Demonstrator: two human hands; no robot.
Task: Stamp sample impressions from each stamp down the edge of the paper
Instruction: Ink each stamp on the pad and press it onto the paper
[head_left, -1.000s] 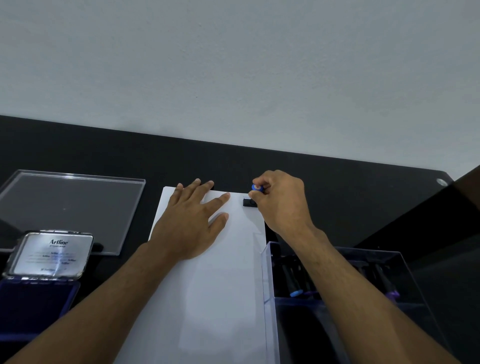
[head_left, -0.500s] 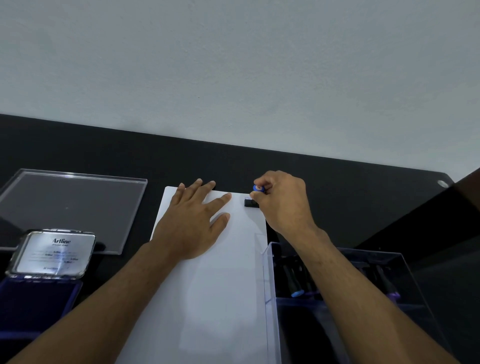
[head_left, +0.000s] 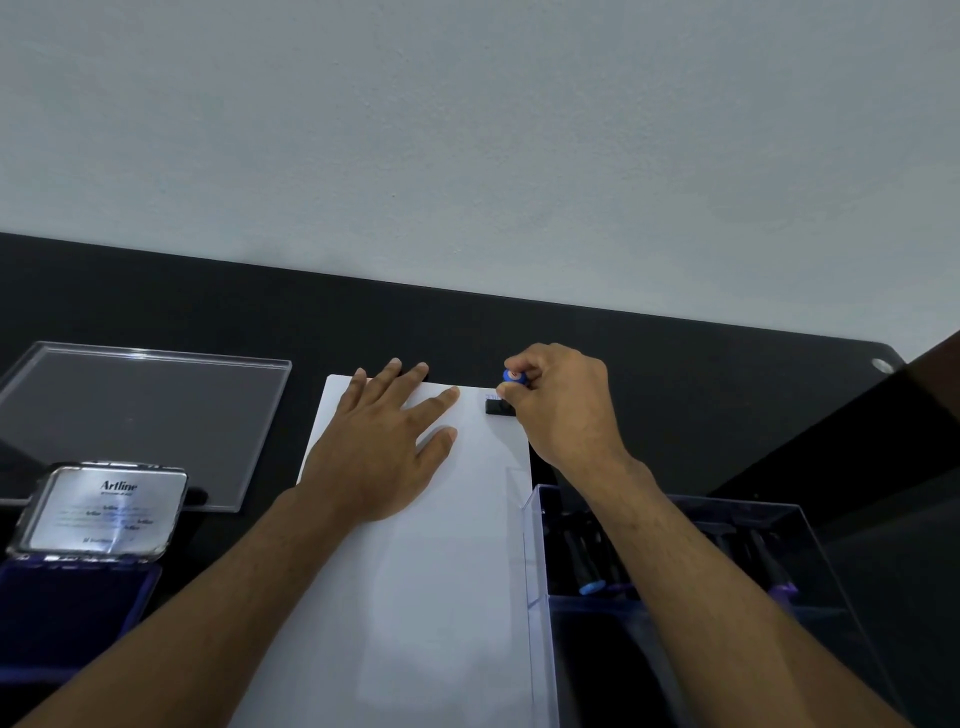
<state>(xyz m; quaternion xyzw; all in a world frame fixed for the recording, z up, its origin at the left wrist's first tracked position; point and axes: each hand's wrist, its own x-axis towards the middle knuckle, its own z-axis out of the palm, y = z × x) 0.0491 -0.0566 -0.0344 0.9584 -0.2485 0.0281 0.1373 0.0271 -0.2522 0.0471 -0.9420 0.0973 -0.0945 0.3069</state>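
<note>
A white sheet of paper (head_left: 441, 571) lies lengthwise on the black table. My left hand (head_left: 384, 441) lies flat on its upper part with fingers spread. My right hand (head_left: 561, 405) grips a small stamp with a blue handle top (head_left: 511, 375) and a black base (head_left: 498, 407) at the paper's top right corner. A faint blue impression (head_left: 492, 396) shows just above the black base. An open Artline ink pad (head_left: 98, 512) sits at the left, lid raised, with its dark blue pad (head_left: 67, 608) below.
A clear plastic box (head_left: 535, 545) with several more stamps (head_left: 592, 584) stands at the right, touching the paper's right edge. A clear acrylic lid (head_left: 140, 415) lies at the back left. The grey wall rises behind the table's far edge.
The stamp in my right hand has shifted slightly toward me, uncovering a faint blue impression above its base. My left hand has stayed flat on the paper.
</note>
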